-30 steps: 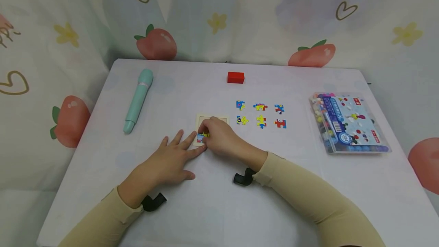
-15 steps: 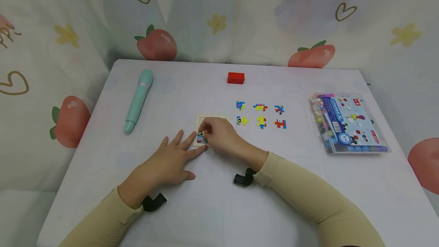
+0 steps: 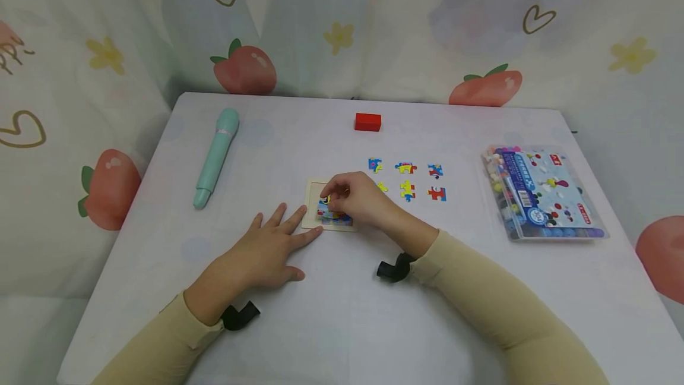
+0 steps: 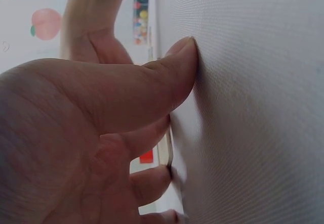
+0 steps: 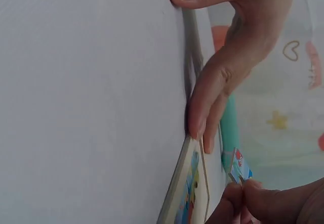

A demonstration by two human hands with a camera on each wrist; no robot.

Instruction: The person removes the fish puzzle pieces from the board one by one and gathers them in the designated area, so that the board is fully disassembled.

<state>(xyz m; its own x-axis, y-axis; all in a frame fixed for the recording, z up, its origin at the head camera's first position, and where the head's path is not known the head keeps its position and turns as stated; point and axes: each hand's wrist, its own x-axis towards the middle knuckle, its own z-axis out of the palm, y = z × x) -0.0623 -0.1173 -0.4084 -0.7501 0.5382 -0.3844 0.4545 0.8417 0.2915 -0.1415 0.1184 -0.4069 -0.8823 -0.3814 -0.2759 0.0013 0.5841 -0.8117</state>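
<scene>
My left hand (image 3: 269,248) lies flat with its fingers spread, two fingertips at the left edge of a small wooden puzzle tray (image 3: 314,190). In the right wrist view those fingertips rest on the tray's corner. My right hand (image 3: 355,198) pinches a jigsaw piece (image 5: 240,164) between thumb and forefinger, held tilted above the tray. This piece is blue with a red detail. Colourful pieces (image 3: 342,220) lie inside the tray along its near side, partly hidden by my right hand. The tray's left side shows bare wood.
Several loose jigsaw pieces (image 3: 406,168) lie in two rows right of the tray, one partly covered by my right hand. A red block (image 3: 367,122) sits behind. A mint-green microphone-shaped stick (image 3: 216,156) lies at left, a clear box of beads (image 3: 545,192) at right.
My right hand has lifted the jigsaw piece from the tray's lower left corner and moved slightly right and up with it. The left hand has stayed in place.
</scene>
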